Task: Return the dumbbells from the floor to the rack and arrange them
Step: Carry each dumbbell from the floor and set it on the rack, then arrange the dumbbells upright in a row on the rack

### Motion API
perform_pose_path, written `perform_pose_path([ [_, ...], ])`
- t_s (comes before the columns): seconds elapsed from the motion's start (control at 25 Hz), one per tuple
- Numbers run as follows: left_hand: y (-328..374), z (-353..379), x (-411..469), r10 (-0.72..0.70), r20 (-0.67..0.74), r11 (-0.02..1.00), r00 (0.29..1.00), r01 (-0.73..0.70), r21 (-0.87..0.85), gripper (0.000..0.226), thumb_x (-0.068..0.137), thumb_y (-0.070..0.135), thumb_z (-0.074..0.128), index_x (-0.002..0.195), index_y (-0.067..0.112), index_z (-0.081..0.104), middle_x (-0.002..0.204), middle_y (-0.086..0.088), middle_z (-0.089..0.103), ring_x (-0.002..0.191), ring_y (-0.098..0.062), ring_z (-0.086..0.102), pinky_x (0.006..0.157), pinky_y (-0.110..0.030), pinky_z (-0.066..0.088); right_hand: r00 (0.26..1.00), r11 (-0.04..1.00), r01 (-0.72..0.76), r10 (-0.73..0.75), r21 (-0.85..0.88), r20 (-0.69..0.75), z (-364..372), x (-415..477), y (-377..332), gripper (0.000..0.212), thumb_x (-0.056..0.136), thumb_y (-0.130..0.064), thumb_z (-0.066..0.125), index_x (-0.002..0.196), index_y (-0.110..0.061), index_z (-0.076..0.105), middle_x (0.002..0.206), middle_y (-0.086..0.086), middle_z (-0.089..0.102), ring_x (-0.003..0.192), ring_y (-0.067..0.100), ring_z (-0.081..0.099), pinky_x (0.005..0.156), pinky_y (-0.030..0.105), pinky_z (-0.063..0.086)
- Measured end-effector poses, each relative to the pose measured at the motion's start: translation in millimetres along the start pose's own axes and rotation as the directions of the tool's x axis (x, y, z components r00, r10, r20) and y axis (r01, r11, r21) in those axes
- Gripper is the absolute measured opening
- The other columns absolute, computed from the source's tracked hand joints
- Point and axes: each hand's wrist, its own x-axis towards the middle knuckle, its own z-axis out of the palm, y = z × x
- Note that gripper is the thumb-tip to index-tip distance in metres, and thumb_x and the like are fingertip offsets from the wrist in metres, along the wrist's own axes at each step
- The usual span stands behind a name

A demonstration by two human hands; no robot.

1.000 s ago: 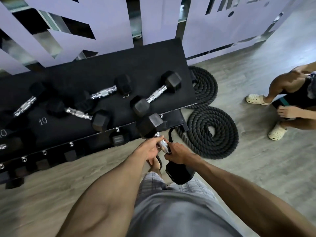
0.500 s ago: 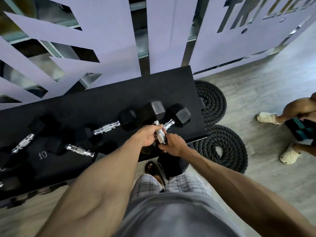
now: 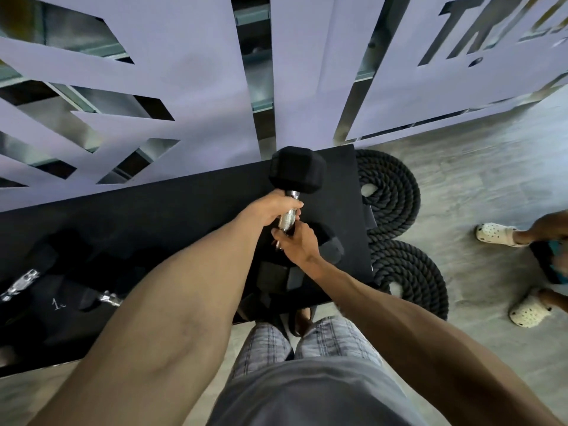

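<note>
Holding one hex dumbbell (image 3: 296, 173) over the rack (image 3: 184, 210), your left hand (image 3: 273, 207) and right hand (image 3: 296, 244) wrap its handle; near head hidden behind your wrists.

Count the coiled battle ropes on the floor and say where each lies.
2. One rope coil lies on the floor by the rack's far right corner. The second rope coil lies nearer the camera, beside the rack's right end. The rack may hide part of each.
</note>
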Motion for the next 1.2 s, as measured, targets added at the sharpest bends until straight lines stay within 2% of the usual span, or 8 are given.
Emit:
perform_pose_path([
  [0.2, 28, -3, 36, 0.008, 0.001, 0.918, 1.000, -0.008, 0.395, 0.012, 0.090, 0.022, 0.060, 0.096, 0.012, 0.062, 0.088, -0.005, 0.070, 0.092, -0.022, 0.069, 0.088, -0.038, 0.054, 0.989, 0.938, -0.146, 0.151, 0.315, 0.008, 11, 40, -15, 0.037, 0.091, -0.034, 0.064, 0.112, -0.004, 0.064, 0.097, 0.010, 0.072, 0.086, 0.024, 0.068, 0.079, 0.040, 0.056],
  [0.32, 40, 2, 51, -0.005, 0.015, 0.821, 1.000, -0.005, 0.571, 0.019, 0.088, 0.021, 0.059, 0.106, 0.014, 0.056, 0.097, -0.006, 0.067, 0.093, -0.023, 0.067, 0.082, -0.036, 0.054, 0.963, 0.819, -0.257, 0.260, 0.514, 0.067, 13, 60, -20, 0.025, 0.094, -0.020, 0.061, 0.112, -0.003, 0.062, 0.094, 0.009, 0.066, 0.080, 0.019, 0.061, 0.073, 0.035, 0.051],
  [0.48, 51, 12, 63, 0.010, 0.023, 0.708, 1.000, -0.023, 0.706, 0.016, 0.092, 0.014, 0.054, 0.107, 0.015, 0.048, 0.100, -0.007, 0.058, 0.092, -0.024, 0.061, 0.079, -0.036, 0.052, 0.936, 0.674, -0.334, 0.318, 0.659, 0.149, 16, 78, -18, 0.017, 0.088, -0.014, 0.057, 0.103, -0.008, 0.063, 0.093, 0.011, 0.070, 0.090, 0.030, 0.066, 0.080, 0.043, 0.052],
  [0.68, 44, 24, 81, -0.011, 0.022, 0.690, 1.000, -0.008, 0.724, 0.011, 0.093, 0.020, 0.059, 0.098, 0.014, 0.050, 0.100, -0.006, 0.059, 0.092, -0.026, 0.062, 0.085, -0.044, 0.053, 0.932, 0.674, -0.359, 0.296, 0.645, 0.209, 16, 92, 5, 0.022, 0.088, -0.015, 0.057, 0.108, -0.011, 0.064, 0.103, 0.015, 0.072, 0.096, 0.031, 0.067, 0.081, 0.043, 0.056],
  [0.8, 43, 22, 84, -0.004, 0.008, 0.761, 1.000, -0.002, 0.649, 0.023, 0.088, 0.026, 0.068, 0.104, 0.013, 0.057, 0.102, -0.006, 0.060, 0.096, -0.026, 0.062, 0.087, -0.042, 0.052, 0.931, 0.726, -0.362, 0.252, 0.585, 0.264, 2, 93, 7, 0.014, 0.092, -0.011, 0.055, 0.104, -0.016, 0.061, 0.113, 0.015, 0.069, 0.105, 0.035, 0.066, 0.091, 0.053, 0.056],
  [0.92, 36, 24, 84, 0.049, -0.036, 0.814, 0.998, -0.019, 0.581, 0.032, 0.084, 0.027, 0.073, 0.109, 0.010, 0.062, 0.106, -0.009, 0.066, 0.099, -0.028, 0.064, 0.089, -0.041, 0.052, 0.930, 0.722, -0.348, 0.183, 0.598, 0.320, -15, 95, 11, 0.021, 0.095, -0.006, 0.055, 0.115, -0.006, 0.061, 0.117, 0.018, 0.068, 0.107, 0.034, 0.067, 0.089, 0.047, 0.058],
  [1.08, 21, 23, 74, 0.153, -0.093, 0.892, 0.984, -0.097, 0.442, 0.021, 0.091, 0.025, 0.064, 0.107, 0.011, 0.066, 0.108, -0.009, 0.070, 0.102, -0.025, 0.065, 0.087, -0.035, 0.052, 0.927, 0.703, -0.346, 0.154, 0.621, 0.342, -26, 93, 15, 0.028, 0.099, -0.005, 0.049, 0.125, 0.001, 0.057, 0.113, 0.020, 0.068, 0.093, 0.028, 0.070, 0.078, 0.038, 0.060],
  [1.2, 1, 10, 46, 0.419, -0.340, 0.858, 0.842, -0.245, 0.451, 0.015, 0.095, 0.012, 0.051, 0.102, 0.008, 0.064, 0.100, -0.007, 0.068, 0.092, -0.021, 0.065, 0.080, -0.037, 0.055, 0.921, 0.684, -0.361, 0.156, 0.634, 0.356, -33, 91, 8, 0.029, 0.097, -0.007, 0.053, 0.125, 0.003, 0.057, 0.107, 0.017, 0.067, 0.092, 0.026, 0.068, 0.078, 0.036, 0.060],
])
